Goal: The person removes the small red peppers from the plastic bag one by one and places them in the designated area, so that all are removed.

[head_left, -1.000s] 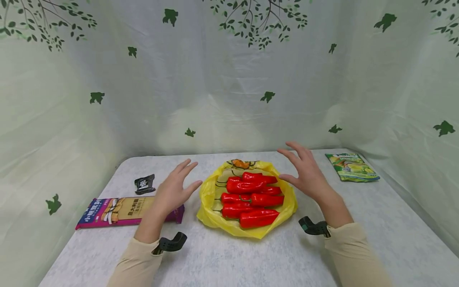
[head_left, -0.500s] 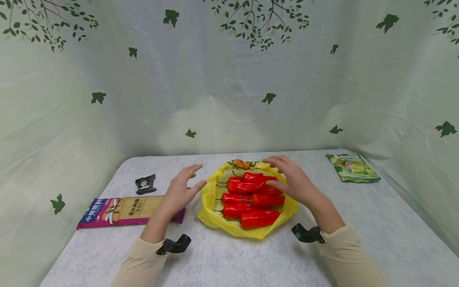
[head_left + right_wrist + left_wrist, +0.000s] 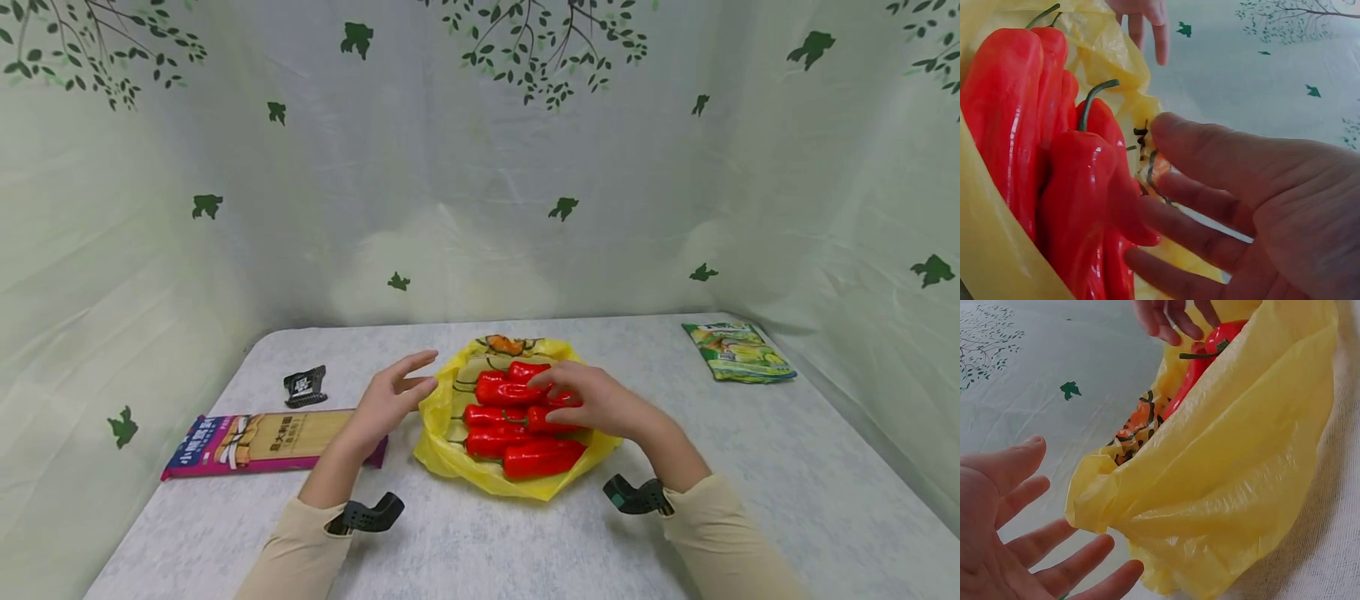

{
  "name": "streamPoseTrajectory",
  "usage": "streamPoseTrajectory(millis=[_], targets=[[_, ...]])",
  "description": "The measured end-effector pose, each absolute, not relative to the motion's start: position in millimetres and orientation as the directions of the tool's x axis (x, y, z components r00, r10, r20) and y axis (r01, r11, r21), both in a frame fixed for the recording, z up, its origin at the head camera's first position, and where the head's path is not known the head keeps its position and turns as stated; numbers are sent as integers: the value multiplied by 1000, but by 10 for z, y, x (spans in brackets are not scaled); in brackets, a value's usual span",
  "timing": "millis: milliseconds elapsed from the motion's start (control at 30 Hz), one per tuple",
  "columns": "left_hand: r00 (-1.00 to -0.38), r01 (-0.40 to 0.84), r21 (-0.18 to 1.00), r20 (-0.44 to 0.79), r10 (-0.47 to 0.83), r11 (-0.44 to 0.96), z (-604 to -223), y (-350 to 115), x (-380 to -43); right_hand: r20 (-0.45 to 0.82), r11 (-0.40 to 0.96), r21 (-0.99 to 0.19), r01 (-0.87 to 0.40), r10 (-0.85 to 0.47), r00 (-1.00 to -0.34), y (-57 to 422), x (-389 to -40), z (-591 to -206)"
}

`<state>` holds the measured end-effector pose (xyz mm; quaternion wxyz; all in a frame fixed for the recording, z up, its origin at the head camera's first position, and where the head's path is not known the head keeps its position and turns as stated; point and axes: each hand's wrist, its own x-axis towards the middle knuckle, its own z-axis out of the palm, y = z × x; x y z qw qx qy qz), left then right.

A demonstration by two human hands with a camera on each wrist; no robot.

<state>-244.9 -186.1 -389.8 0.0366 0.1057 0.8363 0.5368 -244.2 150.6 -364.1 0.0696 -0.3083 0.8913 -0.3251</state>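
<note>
Several glossy red peppers [image 3: 517,439] with green stems lie in an opened yellow plastic bag [image 3: 442,462] on the table. Over the bag's right side hovers my right hand [image 3: 600,400], thumb and fingers spread apart above the peppers. The right wrist view shows that hand [image 3: 1260,206] with its fingertips right at the red peppers [image 3: 1079,194] and nothing in its grasp. My left hand [image 3: 386,402] is at the bag's left rim, fingers relaxed. In the left wrist view, the left hand [image 3: 1029,525] has its fingertips beside the yellow bag's [image 3: 1222,487] gathered edge.
To the left lies a long purple-and-tan packet [image 3: 277,437], partly behind the left forearm. A small black wrapped packet [image 3: 304,387] sits behind it. At the back right is a green-and-yellow packet [image 3: 738,352]. A leaf-printed curtain [image 3: 480,208] stands behind the table.
My right hand has moved left and down, from beyond the bag's right rim to over the peppers. My left hand has shifted slightly right toward the bag. The bag stays put.
</note>
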Motion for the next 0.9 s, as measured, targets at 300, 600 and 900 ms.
streamPoseTrajectory(millis=[300, 600, 900], targets=[[-974, 67, 930, -18, 228, 362, -3950, -1835, -2465, 19, 603, -613, -510, -635, -773, 1476, -2460, -3734], [-970, 41, 933, -48, 237, 357, -3998, -1802, -2459, -15, 648, -564, -512, -627, -779, 1447, -2459, -3803], [-969, 40, 936, -49, 243, 349, -4010, -1775, -2454, -41, 706, -507, -494, -593, -804, 1408, -2464, -3852]])
